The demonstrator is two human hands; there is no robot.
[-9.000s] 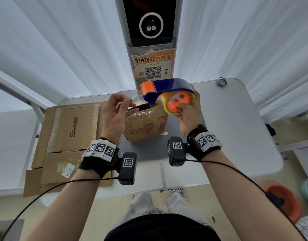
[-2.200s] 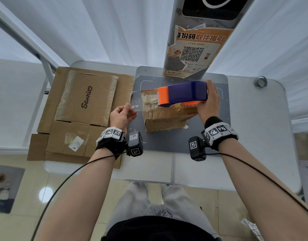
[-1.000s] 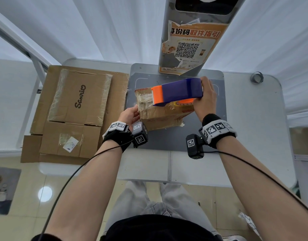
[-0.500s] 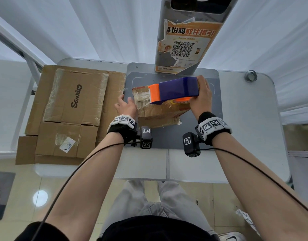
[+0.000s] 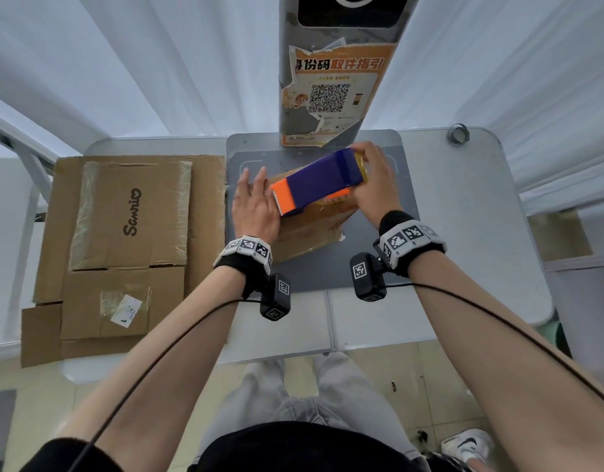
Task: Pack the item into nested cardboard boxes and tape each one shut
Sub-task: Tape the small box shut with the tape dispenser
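A small cardboard box [image 5: 311, 229], glossy with clear tape, sits on the grey mat [image 5: 331, 267] in the middle of the table. My right hand [image 5: 372, 185] grips a blue and orange tape dispenser [image 5: 317, 182] lying tilted across the box's top, its orange toothed end pointing left. My left hand [image 5: 254, 206] rests flat with straight fingers on the box's left side, right beside the dispenser's orange end. Most of the box's top is hidden under the dispenser and my hands.
Flattened cardboard boxes [image 5: 123, 240], one printed "Sanrio", lie stacked on the table's left part. A grey kiosk post [image 5: 331, 80] with a QR poster stands just behind the box. A small tape ring [image 5: 458, 133] lies at the far right corner.
My left hand has moved from the box's left edge up onto it with fingers straightened. The dispenser has tilted, its right end swinging away from me. The camera came closer.
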